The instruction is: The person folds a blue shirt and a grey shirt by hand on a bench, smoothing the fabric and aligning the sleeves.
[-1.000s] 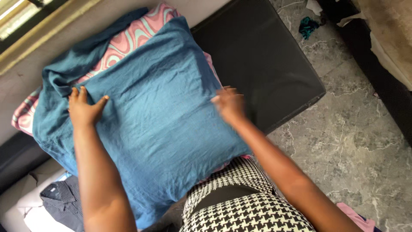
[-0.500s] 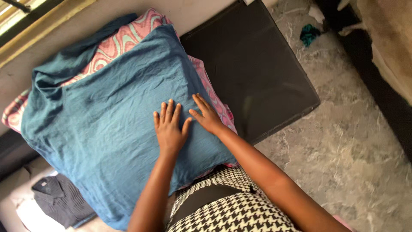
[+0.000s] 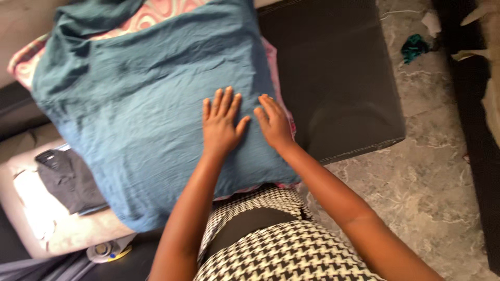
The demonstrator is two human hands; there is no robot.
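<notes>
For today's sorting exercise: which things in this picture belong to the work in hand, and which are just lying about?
In hand:
left hand, flat on the cloth
right hand, flat on the cloth
blue cloth
pink patterned fabric beneath it

Lying about:
dark striped shirt
black cushioned seat
teal scrap on the marble floor

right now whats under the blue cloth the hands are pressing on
A pink wavy-patterned fabric peeks out beyond the blue cloth edges; the rest is covered. Left hand and right hand lie flat on top.

Two hands (image 3: pixel 245 125) (both flat), one blue cloth (image 3: pixel 140 104), one patterned cloth (image 3: pixel 156 8), one dark shirt (image 3: pixel 67 177)
</notes>
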